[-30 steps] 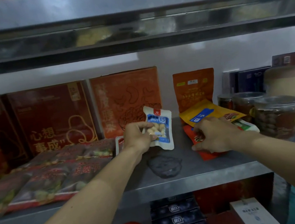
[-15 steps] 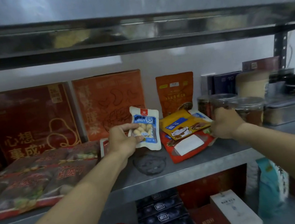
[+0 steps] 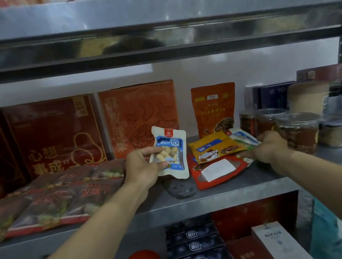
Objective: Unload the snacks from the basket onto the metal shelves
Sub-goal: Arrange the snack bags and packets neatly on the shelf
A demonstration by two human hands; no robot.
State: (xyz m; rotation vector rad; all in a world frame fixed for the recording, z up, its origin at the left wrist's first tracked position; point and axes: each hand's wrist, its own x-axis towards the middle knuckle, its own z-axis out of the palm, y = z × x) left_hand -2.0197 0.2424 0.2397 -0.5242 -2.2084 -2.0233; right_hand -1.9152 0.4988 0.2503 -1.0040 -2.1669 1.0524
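Pinching a white-and-blue plastic nut pouch point(image 3: 170, 151), the left hand point(image 3: 142, 168) holds it upright over the grey metal shelf point(image 3: 198, 202)'s middle; the right hand point(image 3: 267, 146) grips flat yellow and red foil packets point(image 3: 212, 147) stacked beside it.

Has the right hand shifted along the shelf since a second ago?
Yes. The right hand, pinching the white packet, has gone right, from below the orange pouch to beside the clear jars.
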